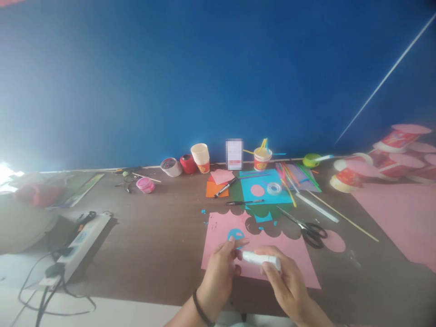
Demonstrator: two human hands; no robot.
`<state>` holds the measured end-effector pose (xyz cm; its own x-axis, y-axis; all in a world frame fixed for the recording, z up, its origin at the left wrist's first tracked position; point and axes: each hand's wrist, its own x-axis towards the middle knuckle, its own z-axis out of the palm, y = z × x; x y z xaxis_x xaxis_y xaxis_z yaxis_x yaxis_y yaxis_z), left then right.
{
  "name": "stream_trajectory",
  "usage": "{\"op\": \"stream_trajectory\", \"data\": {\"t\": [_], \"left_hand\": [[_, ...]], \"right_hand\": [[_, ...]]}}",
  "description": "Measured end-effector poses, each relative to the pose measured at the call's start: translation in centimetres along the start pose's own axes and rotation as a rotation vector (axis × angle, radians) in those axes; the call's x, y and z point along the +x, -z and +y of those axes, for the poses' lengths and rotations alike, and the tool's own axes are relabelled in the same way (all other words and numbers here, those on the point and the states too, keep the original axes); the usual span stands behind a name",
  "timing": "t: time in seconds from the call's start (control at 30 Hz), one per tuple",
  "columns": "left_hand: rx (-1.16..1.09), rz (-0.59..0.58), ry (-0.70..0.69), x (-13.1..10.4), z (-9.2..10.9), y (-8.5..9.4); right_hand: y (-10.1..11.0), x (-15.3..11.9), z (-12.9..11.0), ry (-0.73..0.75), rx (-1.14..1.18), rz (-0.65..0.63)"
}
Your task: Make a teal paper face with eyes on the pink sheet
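Observation:
My right hand (289,279) is closed round a white glue stick (260,260), held level with its end pointing left. Across from that end, my left hand (220,268) has its thumb and fingers closed at the edge of a blue paper circle (234,233), which they partly cover. A small pink patch shows on the circle. Both hands are above a pink paper sheet (269,245) whose far edge is cut in scallops. A black-handled pair of scissors (311,232) lies just beyond its right corner, beside a pink paper circle (334,241).
Further back lie a blue sheet (250,179) with a tape roll (274,188), pens, coloured sticks (293,177) and paper cups (200,156). To the left is a power strip (80,245) with cables. Pink-topped cups (391,159) are stacked at right.

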<state>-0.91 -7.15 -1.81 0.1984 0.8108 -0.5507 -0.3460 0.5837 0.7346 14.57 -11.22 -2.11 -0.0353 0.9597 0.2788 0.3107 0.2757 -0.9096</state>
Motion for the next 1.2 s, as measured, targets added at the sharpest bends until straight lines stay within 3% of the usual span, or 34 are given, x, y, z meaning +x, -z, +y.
{"op": "stream_trajectory", "data": {"t": [0.1,0.23,0.4,0.63,0.8,1.2], "left_hand": [[0.011,0.023,0.006,0.2,0.2,0.0],[0.059,0.002,-0.020,0.2,-0.2,0.0],[0.028,0.065,-0.009,0.1,-0.8,-0.2],[0.113,-0.014,-0.100,0.1,-0.5,-0.3],[0.109,-0.062,-0.164,0.7,-0.8,-0.3],[0.108,-0.020,-0.164,0.9,-1.0,0.3]], "right_hand": [[0.5,-0.1,0.1,-0.048,-0.003,0.087],[0.7,0.4,0.1,-0.104,-0.012,0.057],[-0.2,0.8,1.0,-0.134,0.002,0.108],[-1.0,1.1,1.7,-0.279,0.122,0.164],[-1.4,1.5,1.4,-0.294,0.136,0.183],[-1.5,2.1,1.1,-0.318,0.139,0.178]]}}
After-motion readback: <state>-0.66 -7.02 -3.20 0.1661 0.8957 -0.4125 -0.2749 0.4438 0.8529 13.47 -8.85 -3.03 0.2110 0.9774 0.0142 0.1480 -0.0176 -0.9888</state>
